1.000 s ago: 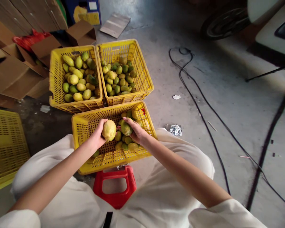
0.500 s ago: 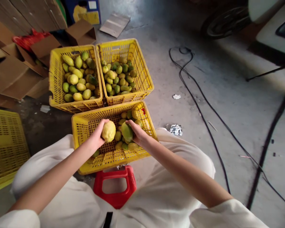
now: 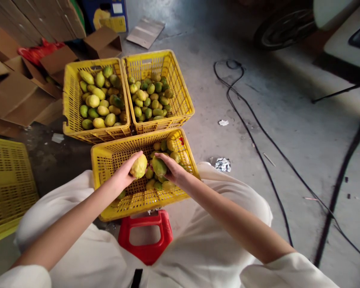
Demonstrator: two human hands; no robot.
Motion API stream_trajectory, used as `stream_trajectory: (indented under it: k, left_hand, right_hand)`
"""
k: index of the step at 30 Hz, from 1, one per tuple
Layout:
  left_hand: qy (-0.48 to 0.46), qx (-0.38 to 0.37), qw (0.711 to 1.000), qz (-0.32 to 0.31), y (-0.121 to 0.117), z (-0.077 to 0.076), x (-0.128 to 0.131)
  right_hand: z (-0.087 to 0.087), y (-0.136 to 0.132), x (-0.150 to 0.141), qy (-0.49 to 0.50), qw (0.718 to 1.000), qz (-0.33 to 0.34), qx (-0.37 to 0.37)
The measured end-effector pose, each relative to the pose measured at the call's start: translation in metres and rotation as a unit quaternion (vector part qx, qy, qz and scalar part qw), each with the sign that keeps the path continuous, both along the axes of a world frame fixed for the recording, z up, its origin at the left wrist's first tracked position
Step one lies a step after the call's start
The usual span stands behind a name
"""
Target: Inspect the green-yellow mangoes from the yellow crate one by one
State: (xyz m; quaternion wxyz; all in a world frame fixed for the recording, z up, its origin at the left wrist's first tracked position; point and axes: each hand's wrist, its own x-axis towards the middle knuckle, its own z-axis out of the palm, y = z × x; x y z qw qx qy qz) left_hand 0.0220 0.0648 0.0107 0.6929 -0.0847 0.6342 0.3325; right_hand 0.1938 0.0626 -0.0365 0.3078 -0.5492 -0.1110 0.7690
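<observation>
A pale yellow lemon with bumpy skin sits in my left hand, fingers closed round its left side. My right hand grips a green lemon, thumb across its top. Both fruits are held close together but apart, above the near yellow crate. More green and yellow lemons lie piled in that crate's right half, partly hidden by my right hand. Part of another green fruit shows at the crate's left, beside my left forearm.
Behind stand two yellow crates, the left one and the right one, both holding many lemons. A red stool is between my legs. Cardboard boxes lie at left, a black cable and crumpled foil at right.
My left hand has shifted slightly right with the yellow lemon and rolled it a little. The green lemon has turned in my right hand, whose fingers have moved slightly left.
</observation>
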Motion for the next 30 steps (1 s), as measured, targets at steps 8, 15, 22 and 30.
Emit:
stream_trajectory:
  k: [8, 15, 22, 30]
  left_hand:
    - [0.046, 0.017, 0.999, -0.004, -0.001, 0.002, 0.003]
    - [-0.024, -0.032, 0.999, 0.019, 0.004, 0.008, 0.001]
    - [-0.029, -0.05, 0.998, 0.037, 0.004, 0.016, 0.004]
    - [-0.005, 0.009, 1.0, -0.017, 0.003, 0.01, 0.006]
  right_hand:
    - [0.018, 0.005, -0.003, -0.035, 0.996, -0.035, -0.079]
    - [0.016, 0.006, -0.002, 0.008, 0.996, -0.026, -0.09]
    - [0.018, 0.007, -0.004, 0.016, 0.995, -0.014, -0.1]
    - [0.018, 0.006, -0.005, 0.004, 0.996, -0.037, -0.079]
